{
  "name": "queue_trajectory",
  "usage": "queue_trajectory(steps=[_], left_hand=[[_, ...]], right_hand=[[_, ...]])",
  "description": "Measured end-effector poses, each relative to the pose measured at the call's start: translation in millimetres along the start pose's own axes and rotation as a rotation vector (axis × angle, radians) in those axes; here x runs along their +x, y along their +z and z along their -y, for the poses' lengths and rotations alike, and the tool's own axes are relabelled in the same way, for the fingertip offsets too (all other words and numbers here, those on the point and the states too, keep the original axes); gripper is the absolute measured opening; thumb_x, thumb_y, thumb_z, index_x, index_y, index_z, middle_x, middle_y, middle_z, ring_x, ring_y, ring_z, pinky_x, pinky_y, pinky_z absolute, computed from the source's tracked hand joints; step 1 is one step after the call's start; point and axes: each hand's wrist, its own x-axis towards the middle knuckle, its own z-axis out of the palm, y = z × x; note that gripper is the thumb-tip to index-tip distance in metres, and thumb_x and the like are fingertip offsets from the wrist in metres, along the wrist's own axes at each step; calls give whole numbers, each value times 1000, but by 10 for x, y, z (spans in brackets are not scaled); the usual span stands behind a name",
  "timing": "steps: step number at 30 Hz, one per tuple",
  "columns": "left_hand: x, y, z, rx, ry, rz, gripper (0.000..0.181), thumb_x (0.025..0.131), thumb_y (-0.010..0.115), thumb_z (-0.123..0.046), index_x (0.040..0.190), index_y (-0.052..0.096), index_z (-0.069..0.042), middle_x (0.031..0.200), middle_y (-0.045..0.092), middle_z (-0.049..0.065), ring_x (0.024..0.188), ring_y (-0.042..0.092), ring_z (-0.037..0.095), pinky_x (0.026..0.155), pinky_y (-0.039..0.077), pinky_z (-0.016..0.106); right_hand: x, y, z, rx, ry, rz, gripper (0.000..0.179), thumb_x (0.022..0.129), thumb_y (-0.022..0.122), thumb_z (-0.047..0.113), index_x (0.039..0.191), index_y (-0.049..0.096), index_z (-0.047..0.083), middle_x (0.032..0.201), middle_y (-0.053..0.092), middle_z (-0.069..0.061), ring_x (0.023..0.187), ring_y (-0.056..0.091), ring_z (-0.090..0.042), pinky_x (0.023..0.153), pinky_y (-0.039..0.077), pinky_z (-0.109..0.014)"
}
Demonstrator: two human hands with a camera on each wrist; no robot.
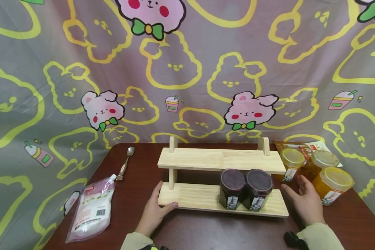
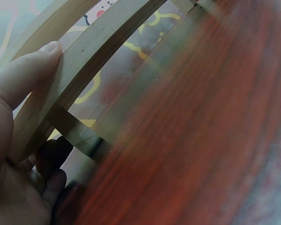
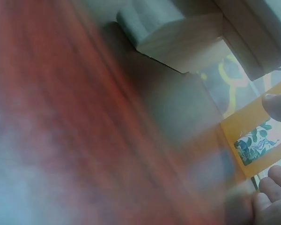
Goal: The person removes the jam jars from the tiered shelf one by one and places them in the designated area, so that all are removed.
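A two-tier wooden shelf [image 1: 200,198] stands on the table. My left hand [image 1: 153,211] grips the left end of its lower board, thumb over the front edge; in the left wrist view the thumb [image 2: 35,70] lies on the board and the other fingers curl beneath. Two dark purple jars [image 1: 232,185] [image 1: 258,187] stand side by side on the right half of that board. My right hand [image 1: 307,203] is just right of the shelf, fingers spread, close in front of several jars. In the right wrist view an orange jar [image 3: 243,133] shows behind its thumb and fingers.
Three yellow-orange jars [image 1: 292,159] [image 1: 322,161] [image 1: 332,182] stand at the right, with flat packets [image 1: 300,147] behind them. At the left lie a clear-and-pink spouted pouch [image 1: 93,208] and a spoon [image 1: 125,165]. A cartoon-printed cloth [image 1: 187,121] hangs behind the table.
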Motion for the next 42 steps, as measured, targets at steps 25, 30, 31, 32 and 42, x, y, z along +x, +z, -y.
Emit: queue_trajectory(steps=[25, 30, 31, 32, 42], left_hand=[[13, 32, 12, 6, -33, 10, 106, 75, 90, -32, 157, 28, -5, 155, 39, 22, 141, 39, 38, 115, 29, 57], [13, 14, 2, 21, -30, 7, 107, 74, 91, -32, 157, 29, -5, 154, 41, 23, 140, 40, 38, 114, 31, 56], [14, 7, -2, 25, -29, 4, 107, 74, 91, -32, 157, 29, -4, 154, 41, 23, 140, 40, 39, 114, 30, 56], [14, 2, -6, 29, -29, 2, 107, 74, 91, -32, 157, 29, -5, 154, 41, 23, 140, 40, 39, 114, 30, 57], [21, -3, -7, 26, -28, 8, 107, 75, 90, -33, 157, 28, -4, 155, 39, 23, 140, 40, 39, 114, 30, 56]], right_hand=[[-141, -10, -52, 120, 52, -78, 85, 96, 69, 31, 159, 20, 3, 160, 30, -22, 145, 31, -41, 117, 27, -53], [-166, 9, -31, 133, 59, -68, 85, 96, 69, 31, 160, 19, 4, 160, 30, -21, 145, 32, -40, 117, 27, -52], [-169, 13, -24, 133, 56, -67, 86, 96, 69, 31, 160, 19, 4, 160, 31, -21, 144, 33, -40, 118, 27, -52], [-171, 17, -21, 137, 52, -66, 86, 96, 69, 32, 160, 19, 5, 160, 31, -21, 144, 33, -40, 118, 27, -52], [-180, 26, -2, 206, 46, -103, 81, 96, 69, 28, 160, 22, 9, 159, 35, -16, 144, 37, -27, 117, 28, -25]])
